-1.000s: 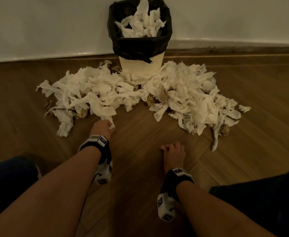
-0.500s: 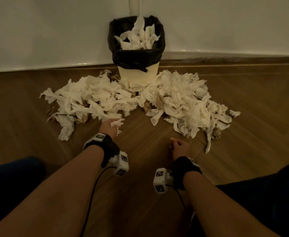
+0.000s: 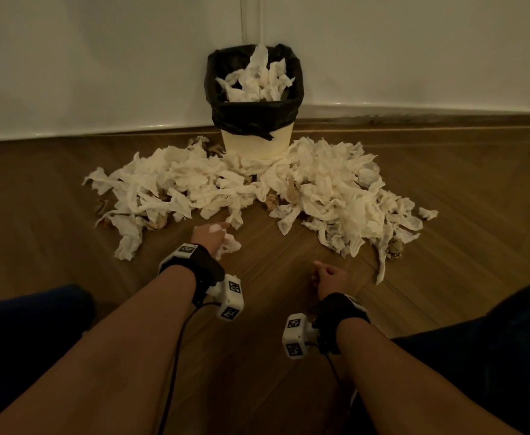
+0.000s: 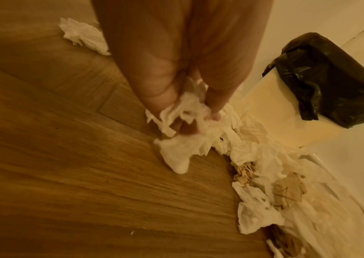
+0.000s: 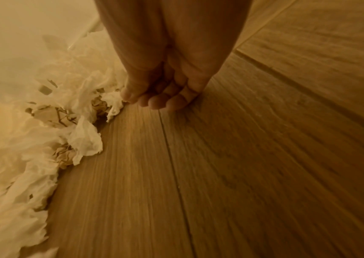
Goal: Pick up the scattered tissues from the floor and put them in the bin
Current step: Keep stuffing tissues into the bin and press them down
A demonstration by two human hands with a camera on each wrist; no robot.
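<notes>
A cream bin (image 3: 256, 146) with a black liner stands against the wall, with white tissues heaped in it. A wide spread of white tissues (image 3: 176, 183) lies on the wooden floor on both sides of it, the right part (image 3: 332, 196) mixed with brown crumpled scraps. My left hand (image 3: 215, 237) is at the near edge of the left part and grips a crumpled white tissue (image 3: 230, 244). In the left wrist view that tissue (image 4: 176, 153) hangs from my curled fingers (image 4: 159, 97) just above the floor. My right hand (image 3: 328, 274) hovers over bare floor, fingers loosely curled (image 5: 161, 101), holding nothing.
The white wall and skirting run behind the bin. A single tissue (image 3: 428, 212) lies apart at the far right. My dark-clothed knees (image 3: 489, 350) frame the lower corners. Bare wooden floor (image 3: 273, 309) lies between my hands and the tissues.
My left hand has lifted a tissue off the near edge of the spread and drawn it back toward me. My right hand has come up off the floor, its fingers now curled.
</notes>
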